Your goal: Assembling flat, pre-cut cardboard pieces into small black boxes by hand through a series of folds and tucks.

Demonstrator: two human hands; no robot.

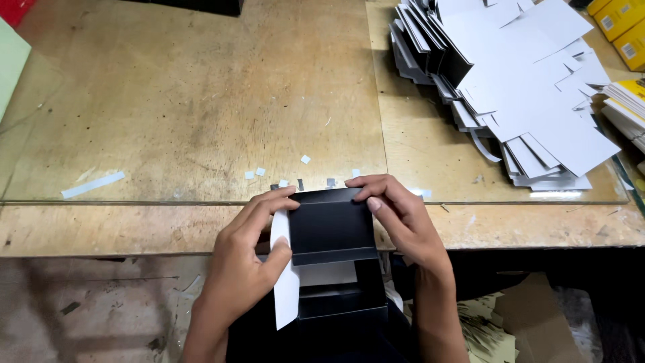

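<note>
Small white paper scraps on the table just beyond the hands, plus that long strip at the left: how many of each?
Small white paper scraps: 3
Long white strip: 1
Total: 4
More bits lie half hidden behind the black box that the left hand and right hand hold.

The box (332, 225) is matt black outside, with a white flap (285, 282) and pale grey inside. The flats (531, 87) are white on top, black at the edges. The table (188, 101) is scuffed tan, flecked with white scraps (306, 159). Yellow cartons (621, 23) sit in the corner.
</note>
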